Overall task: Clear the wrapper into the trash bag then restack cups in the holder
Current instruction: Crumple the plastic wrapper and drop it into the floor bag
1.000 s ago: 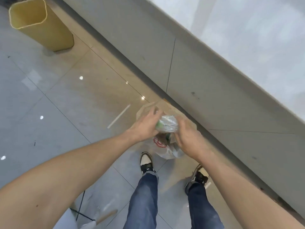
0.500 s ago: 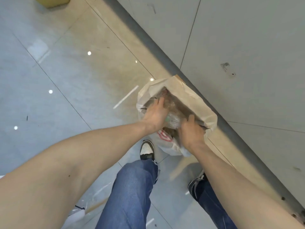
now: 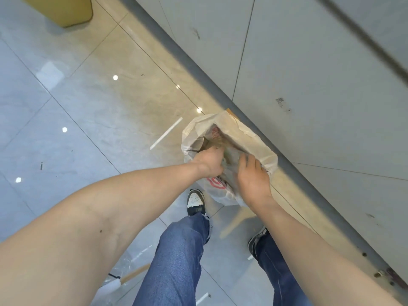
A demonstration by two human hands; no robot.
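A white plastic trash bag (image 3: 249, 138) with a red logo stands open on the floor against the base of a grey panel wall. My left hand (image 3: 209, 161) reaches into its mouth, fingers curled on a crumpled clear wrapper (image 3: 230, 161) just inside the bag. My right hand (image 3: 251, 175) hovers at the bag's near right rim with its fingers spread and nothing in it. Brownish rubbish lies deeper in the bag. No cups or holder are in view.
A yellow bin (image 3: 64, 9) stands at the top left on the tiled floor. A thin white strip (image 3: 166, 133) lies left of the bag. My shoes (image 3: 195, 200) are just in front of the bag. The grey panel wall (image 3: 309, 85) runs diagonally on the right.
Both hands carried the wrapper down from above the bag into its mouth. My right hand has let go and spread its fingers; the left still pushes the wrapper in.
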